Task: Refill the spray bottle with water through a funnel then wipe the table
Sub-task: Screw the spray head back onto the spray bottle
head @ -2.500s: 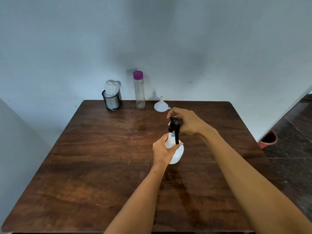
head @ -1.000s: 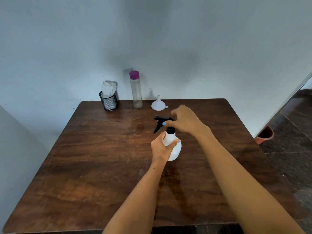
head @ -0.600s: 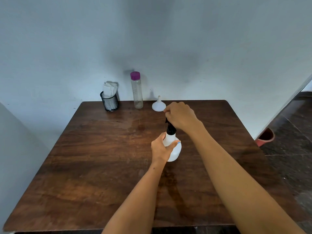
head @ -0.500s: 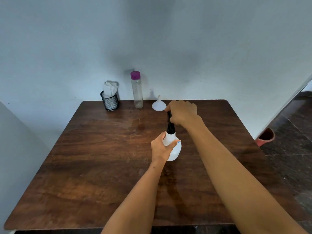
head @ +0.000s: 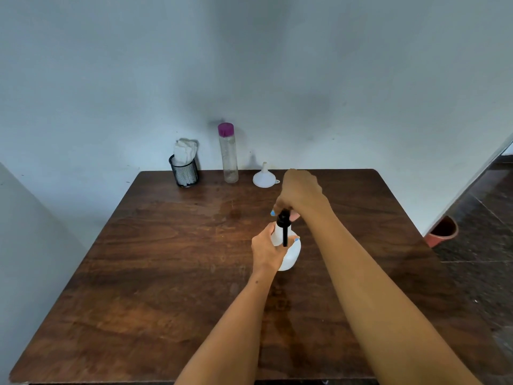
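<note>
Left hand (head: 266, 252) grips spray bottle (head: 290, 255) body; right hand (head: 301, 194) above, apparently clamped round black sprayer head (head: 283, 218).

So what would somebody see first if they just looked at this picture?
First, the two hands in the middle of the brown table: the left hand holds a white spray bottle and the right hand grips its black sprayer top. Then the back edge by the wall: a clear bottle with a purple cap, a white funnel standing wide end down, and a black mesh cup stuffed with white cloths.
</note>
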